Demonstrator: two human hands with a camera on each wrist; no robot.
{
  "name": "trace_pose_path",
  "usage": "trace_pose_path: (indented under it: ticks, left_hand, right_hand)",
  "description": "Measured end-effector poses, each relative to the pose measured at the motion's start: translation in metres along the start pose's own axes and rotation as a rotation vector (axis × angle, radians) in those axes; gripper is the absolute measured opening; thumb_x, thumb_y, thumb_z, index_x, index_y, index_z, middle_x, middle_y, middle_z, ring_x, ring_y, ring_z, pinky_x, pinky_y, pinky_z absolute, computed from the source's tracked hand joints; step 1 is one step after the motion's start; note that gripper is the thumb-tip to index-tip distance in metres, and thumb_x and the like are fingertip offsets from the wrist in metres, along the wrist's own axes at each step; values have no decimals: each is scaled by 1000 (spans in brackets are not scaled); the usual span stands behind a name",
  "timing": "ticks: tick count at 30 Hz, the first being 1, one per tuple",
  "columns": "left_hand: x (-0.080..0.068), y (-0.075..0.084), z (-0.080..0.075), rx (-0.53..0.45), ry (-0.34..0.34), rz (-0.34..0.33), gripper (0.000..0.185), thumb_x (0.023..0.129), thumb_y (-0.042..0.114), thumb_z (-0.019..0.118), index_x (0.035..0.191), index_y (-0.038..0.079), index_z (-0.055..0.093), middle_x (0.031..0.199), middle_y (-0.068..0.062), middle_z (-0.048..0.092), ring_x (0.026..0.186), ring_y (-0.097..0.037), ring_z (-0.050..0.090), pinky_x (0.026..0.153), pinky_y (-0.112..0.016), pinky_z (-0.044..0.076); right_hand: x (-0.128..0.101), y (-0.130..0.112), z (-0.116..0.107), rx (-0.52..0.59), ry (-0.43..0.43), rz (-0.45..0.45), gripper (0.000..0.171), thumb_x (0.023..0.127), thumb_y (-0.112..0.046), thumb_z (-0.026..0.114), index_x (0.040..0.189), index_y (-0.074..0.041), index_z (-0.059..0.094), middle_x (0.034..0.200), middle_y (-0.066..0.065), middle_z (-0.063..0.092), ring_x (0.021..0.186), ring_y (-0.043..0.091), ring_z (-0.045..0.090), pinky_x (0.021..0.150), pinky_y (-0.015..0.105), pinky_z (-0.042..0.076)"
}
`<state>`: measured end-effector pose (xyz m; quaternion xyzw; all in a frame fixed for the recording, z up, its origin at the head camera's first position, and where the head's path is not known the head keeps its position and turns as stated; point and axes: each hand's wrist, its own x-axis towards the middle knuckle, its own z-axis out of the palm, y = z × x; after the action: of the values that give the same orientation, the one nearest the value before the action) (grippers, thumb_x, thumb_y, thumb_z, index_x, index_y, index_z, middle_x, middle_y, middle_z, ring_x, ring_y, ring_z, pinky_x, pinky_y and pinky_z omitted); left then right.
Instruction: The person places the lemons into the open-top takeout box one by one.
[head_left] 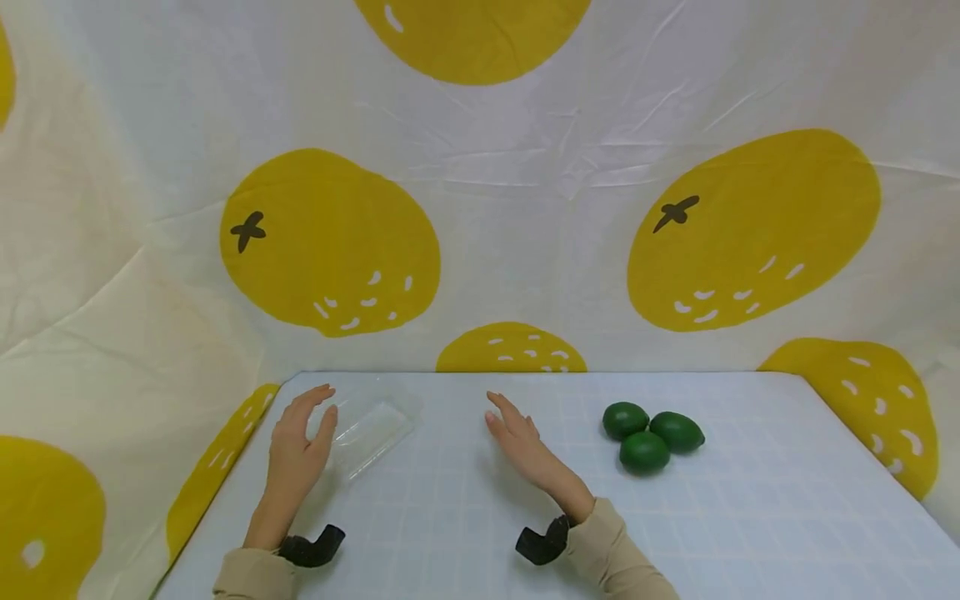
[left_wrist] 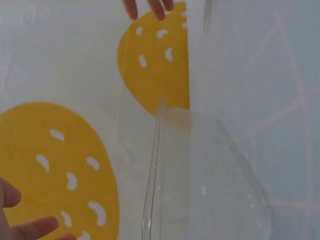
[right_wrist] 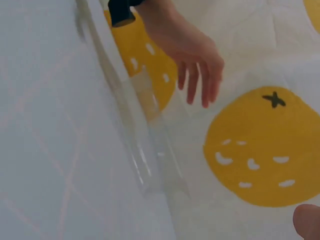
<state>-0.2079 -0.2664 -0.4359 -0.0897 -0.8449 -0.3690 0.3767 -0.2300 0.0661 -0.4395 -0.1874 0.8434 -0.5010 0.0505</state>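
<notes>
My left hand hovers over the left part of the table, fingers loosely bent and thumb apart, holding nothing. Just right of it lies a clear plastic container, whose transparent walls also show in the left wrist view and the right wrist view. To the right of the container, my right hand is held above the table with its fingers extended toward the left, and it grips nothing. Three green limes sit in a cluster farther right, apart from both hands.
A pale checked cloth covers the table. Behind it and at the sides hangs a white curtain printed with large yellow fruit. Each wrist wears a black camera mount, close above the table.
</notes>
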Motion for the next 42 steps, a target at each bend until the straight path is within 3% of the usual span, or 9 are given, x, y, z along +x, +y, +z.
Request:
trace_pose_path:
  ticks: [4,6,9,14,18,26,30,37,42]
  left_hand:
    - [-1,-19,-11,-116,36,-217,27,101,9,54,124,-1,66,124,-14,66,106,-8,59,90,-14,39]
    - [-4,-28,-12,-228,38,-330,32,105,15,49,126,-1,65,122,-5,68,104,-2,61,89,-10,40]
    - [-8,-37,-13,-482,51,-472,41,108,24,43,132,-6,59,126,-3,66,111,-11,63,95,-15,44]
    - [-14,-44,-14,-803,120,-595,51,108,29,40,138,-11,49,133,-8,61,121,-22,58,101,-23,42]
    - [-18,-47,-12,-871,141,-621,49,107,26,44,138,-12,47,133,-9,61,120,-21,60,102,-25,42]
    - [-29,-51,-3,-770,-2,-658,44,108,27,40,143,-1,42,141,-11,53,124,-19,58,104,-21,41]
    - [-32,-52,0,-722,-46,-632,46,108,29,39,143,-2,42,141,-14,54,123,-18,59,103,-20,42]
    - [-34,-56,1,-758,-139,-527,45,110,25,33,141,-7,41,137,-17,58,121,-23,60,101,-24,45]
    - [-34,-56,1,-722,-173,-533,49,110,28,32,142,-8,38,139,-20,56,123,-23,59,102,-22,44]
  right_hand:
    - [12,-1,22,177,-64,8,61,108,-40,31,157,-4,21,162,20,18,149,39,12,116,62,1]
    - [18,1,34,252,-76,11,63,108,-42,30,156,-3,20,162,21,16,149,39,12,116,62,5]
    - [27,7,50,344,-77,21,63,108,-43,28,156,-1,19,161,21,18,149,37,14,117,60,10]
    - [44,15,74,630,-92,35,63,110,-38,27,156,1,12,161,24,12,150,37,12,120,53,6]
    - [54,16,89,778,-74,41,63,109,-36,31,156,1,10,163,20,9,151,32,8,120,48,4]
    - [60,14,101,790,-41,9,63,108,-36,37,156,-1,17,163,15,11,151,30,5,120,51,2]
    - [62,16,102,788,-66,-5,60,108,-34,37,156,-1,20,163,16,14,150,32,4,119,54,0]
    - [63,18,104,815,-84,-33,58,107,-30,37,155,0,22,162,17,17,150,33,9,118,55,0]
    - [63,19,102,832,-102,-59,58,108,-29,35,156,0,17,162,17,14,150,34,11,120,51,1]
